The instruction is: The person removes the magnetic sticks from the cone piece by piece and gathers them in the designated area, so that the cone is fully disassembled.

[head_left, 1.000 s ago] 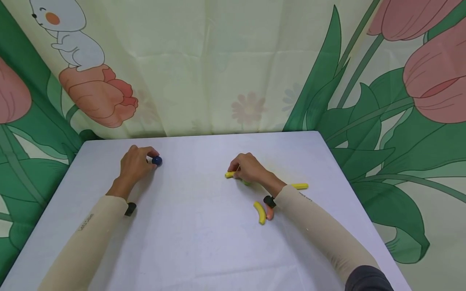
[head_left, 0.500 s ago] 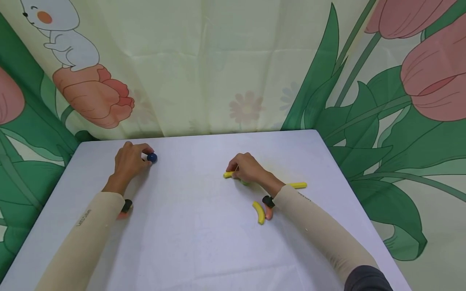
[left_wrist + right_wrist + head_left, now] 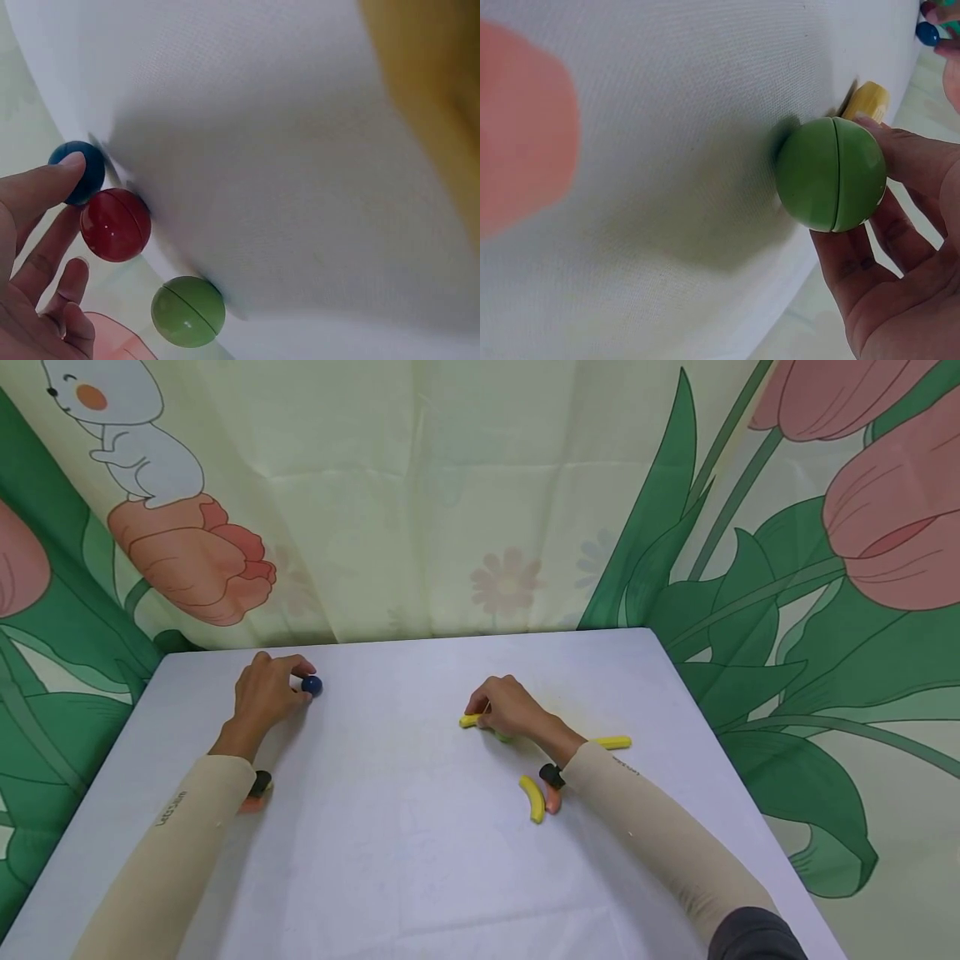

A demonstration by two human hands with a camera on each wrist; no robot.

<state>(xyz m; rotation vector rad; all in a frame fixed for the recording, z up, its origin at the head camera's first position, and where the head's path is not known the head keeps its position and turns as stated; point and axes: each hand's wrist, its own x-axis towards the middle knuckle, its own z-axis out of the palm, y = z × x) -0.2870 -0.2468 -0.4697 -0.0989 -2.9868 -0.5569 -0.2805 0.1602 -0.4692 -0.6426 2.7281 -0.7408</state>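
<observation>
My left hand (image 3: 262, 702) pinches a small dark blue ball (image 3: 312, 685) near the table's far left. A red ball (image 3: 115, 225) touches the blue one in the left wrist view, and a green ball (image 3: 188, 312) lies apart from them. Both are hidden behind the hand in the head view. Right of centre, my right hand (image 3: 512, 706) pinches a short yellow stick (image 3: 469, 721) low at the table. Under that palm sits another green ball (image 3: 831, 174), which covers part of the stick in the right wrist view.
A curved yellow toy banana (image 3: 533, 799) and a pink sausage-like piece (image 3: 552, 798) lie below the right wrist. A straight yellow stick (image 3: 612, 742) is partly behind the right forearm. Under the left wrist shows a reddish piece (image 3: 252, 805). The white table (image 3: 390, 835) meets a printed curtain (image 3: 420, 527).
The left hand has shifted slightly left and away with the blue ball, and the reddish piece under its wrist has come into view. The right hand has barely moved.
</observation>
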